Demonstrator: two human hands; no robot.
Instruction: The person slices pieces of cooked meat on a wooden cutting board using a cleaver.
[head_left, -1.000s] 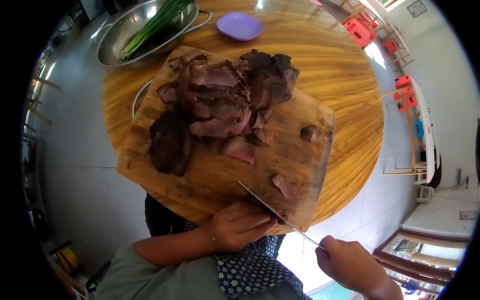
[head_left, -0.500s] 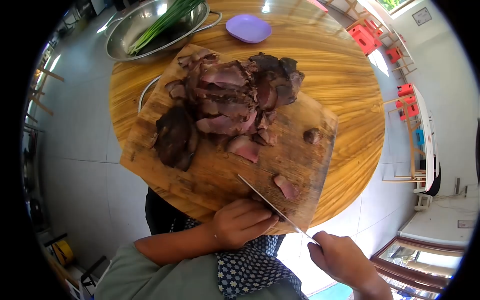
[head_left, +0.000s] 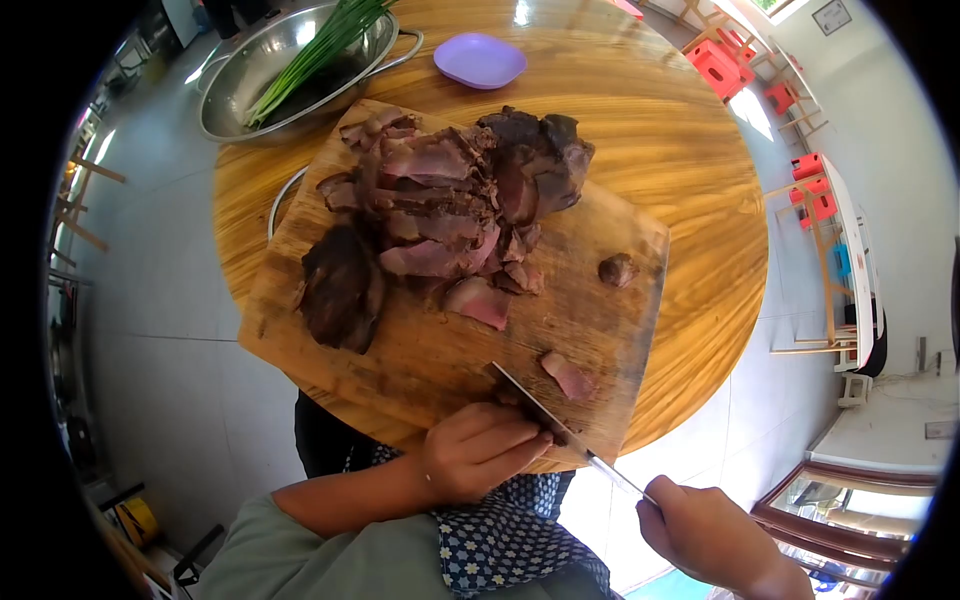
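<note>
The left hand clamps a dark meat piece on the scuffed wooden board, near side; the right hand grips a slim steel knife, long axis slanting, tip pointing far left.

Meat on board — bowl behind, left.

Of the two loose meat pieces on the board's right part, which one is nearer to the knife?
The flat, pinkish slice, close beside the knife; the dark, rounded lump lies farther up the board.
</note>
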